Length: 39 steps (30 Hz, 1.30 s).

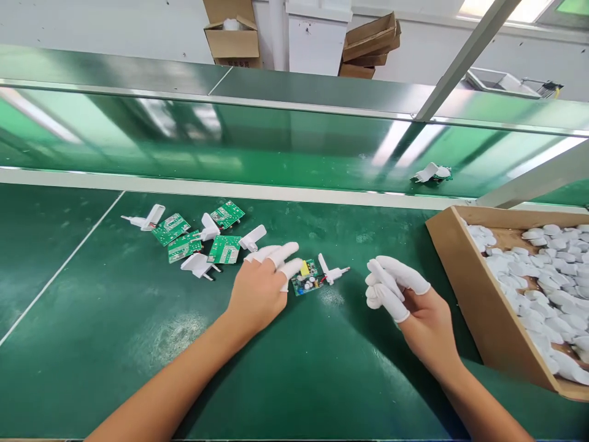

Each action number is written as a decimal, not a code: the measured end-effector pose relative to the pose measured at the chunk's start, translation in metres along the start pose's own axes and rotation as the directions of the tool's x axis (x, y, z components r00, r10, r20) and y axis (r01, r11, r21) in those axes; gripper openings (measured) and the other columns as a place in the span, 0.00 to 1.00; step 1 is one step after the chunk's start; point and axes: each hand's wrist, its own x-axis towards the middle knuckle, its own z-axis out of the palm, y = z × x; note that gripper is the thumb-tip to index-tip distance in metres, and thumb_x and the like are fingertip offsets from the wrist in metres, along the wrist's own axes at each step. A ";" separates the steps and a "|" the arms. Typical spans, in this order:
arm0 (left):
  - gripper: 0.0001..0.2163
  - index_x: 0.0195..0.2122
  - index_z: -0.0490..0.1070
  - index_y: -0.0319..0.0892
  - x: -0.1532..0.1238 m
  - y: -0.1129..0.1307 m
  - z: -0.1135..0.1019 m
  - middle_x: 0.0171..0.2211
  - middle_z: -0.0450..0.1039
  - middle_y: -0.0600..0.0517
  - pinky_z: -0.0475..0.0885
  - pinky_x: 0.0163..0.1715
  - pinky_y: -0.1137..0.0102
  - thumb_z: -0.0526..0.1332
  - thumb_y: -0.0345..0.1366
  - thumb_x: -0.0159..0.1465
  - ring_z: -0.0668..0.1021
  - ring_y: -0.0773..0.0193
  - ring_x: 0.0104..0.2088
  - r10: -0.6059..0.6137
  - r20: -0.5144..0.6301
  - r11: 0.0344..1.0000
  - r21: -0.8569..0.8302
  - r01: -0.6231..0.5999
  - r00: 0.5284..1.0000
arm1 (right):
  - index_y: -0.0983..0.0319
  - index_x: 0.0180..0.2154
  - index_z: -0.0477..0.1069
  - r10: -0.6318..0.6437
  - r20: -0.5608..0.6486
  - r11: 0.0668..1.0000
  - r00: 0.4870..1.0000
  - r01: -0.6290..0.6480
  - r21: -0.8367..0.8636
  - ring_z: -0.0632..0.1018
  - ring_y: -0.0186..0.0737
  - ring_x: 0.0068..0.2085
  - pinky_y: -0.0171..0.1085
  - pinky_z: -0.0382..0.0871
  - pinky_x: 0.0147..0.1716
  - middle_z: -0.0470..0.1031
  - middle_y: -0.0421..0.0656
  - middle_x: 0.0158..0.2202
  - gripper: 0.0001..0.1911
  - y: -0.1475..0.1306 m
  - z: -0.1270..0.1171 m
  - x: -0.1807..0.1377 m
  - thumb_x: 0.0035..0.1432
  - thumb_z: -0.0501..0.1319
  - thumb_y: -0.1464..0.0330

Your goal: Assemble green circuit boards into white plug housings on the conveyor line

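My left hand (pixel 264 276), with white finger cots, reaches over the green table with its fingers stretched out. Its fingertips are beside a circuit board (pixel 307 279) lying component side up; whether they touch it I cannot tell. Short wires join that board to a white plug piece (pixel 332 272) on its right. My right hand (pixel 409 301), also in white cots, is curled with thumb and fingers together to the right of the plug piece. Any small white part in that pinch is indistinguishable from the cots. Left of my left hand lie several green circuit boards (pixel 224 250) with white plug pieces (pixel 199 265).
A cardboard box (pixel 494 301) of many white plastic parts (pixel 552 264) stands at the right. Behind the table's pale rail (pixel 276 190), another board with white pieces (pixel 433 174) lies on a green surface. A metal post (pixel 469 58) slants across the upper right.
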 end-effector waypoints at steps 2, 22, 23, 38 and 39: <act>0.18 0.52 0.68 0.40 0.002 -0.002 0.001 0.53 0.68 0.43 0.66 0.45 0.56 0.49 0.36 0.64 0.70 0.49 0.51 -0.106 0.017 0.994 -0.032 0.107 0.994 | 0.53 0.50 0.67 -0.017 0.018 1.000 1.000 0.017 0.012 0.76 0.34 0.31 0.37 0.75 0.34 0.76 0.42 0.38 0.18 -0.001 0.001 -0.003 0.57 0.60 0.67; 0.24 0.60 0.54 0.51 -0.004 0.016 -0.010 0.55 0.65 0.48 0.65 0.48 0.57 0.54 0.30 0.62 0.69 0.54 0.51 0.109 0.313 0.900 -0.435 0.040 0.944 | 0.53 0.49 0.67 0.163 0.146 0.945 0.976 -0.197 0.262 0.71 0.31 0.24 0.34 0.70 0.28 0.70 0.36 0.26 0.17 0.003 -0.001 0.003 0.57 0.61 0.68; 0.24 0.60 0.53 0.51 -0.004 0.016 -0.011 0.54 0.66 0.49 0.65 0.49 0.58 0.53 0.30 0.62 0.69 0.55 0.51 0.117 0.318 0.874 -0.483 0.055 0.941 | 0.52 0.49 0.67 0.161 0.157 0.949 0.974 -0.196 0.247 0.71 0.30 0.24 0.34 0.69 0.28 0.71 0.36 0.27 0.17 0.003 0.000 0.003 0.57 0.61 0.68; 0.27 0.58 0.57 0.47 -0.006 0.025 -0.009 0.51 0.69 0.48 0.66 0.49 0.60 0.61 0.39 0.58 0.71 0.56 0.49 -0.106 0.443 0.641 -0.654 0.402 0.890 | 0.57 0.46 0.71 0.042 0.261 0.996 0.964 -0.060 0.062 0.74 0.35 0.30 0.34 0.70 0.31 0.72 0.40 0.30 0.12 -0.003 0.010 0.006 0.61 0.55 0.65; 0.27 0.58 0.58 0.46 -0.006 0.026 -0.009 0.51 0.69 0.48 0.67 0.48 0.60 0.61 0.39 0.57 0.71 0.56 0.49 -0.117 0.437 0.640 -0.653 0.404 0.892 | 0.57 0.47 0.70 0.090 0.263 0.982 0.961 -0.130 0.137 0.74 0.35 0.29 0.35 0.70 0.31 0.72 0.40 0.29 0.13 -0.005 0.012 0.007 0.61 0.55 0.64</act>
